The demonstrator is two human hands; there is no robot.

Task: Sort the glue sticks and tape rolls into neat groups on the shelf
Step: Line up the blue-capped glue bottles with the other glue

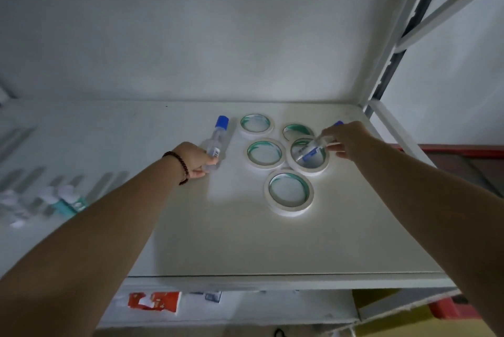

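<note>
Left hand [197,160] is curled round the base of a clear glue bottle [216,140], whose blue cap points toward the shelf's [218,241] back edge. Right hand [350,140] pinches a second glue bottle [311,151], tilted over one of five tape rolls [289,192] clustered near the shelf's right rear corner.

A white shelf board [245,241] is being occupied by five white tape rolls [288,192] with green inner rims, which are lying flat in a loose cluster towards its right rear. A clear glue bottle [217,138] with a blue cap is being rested lengthwise just beside their left.
</note>
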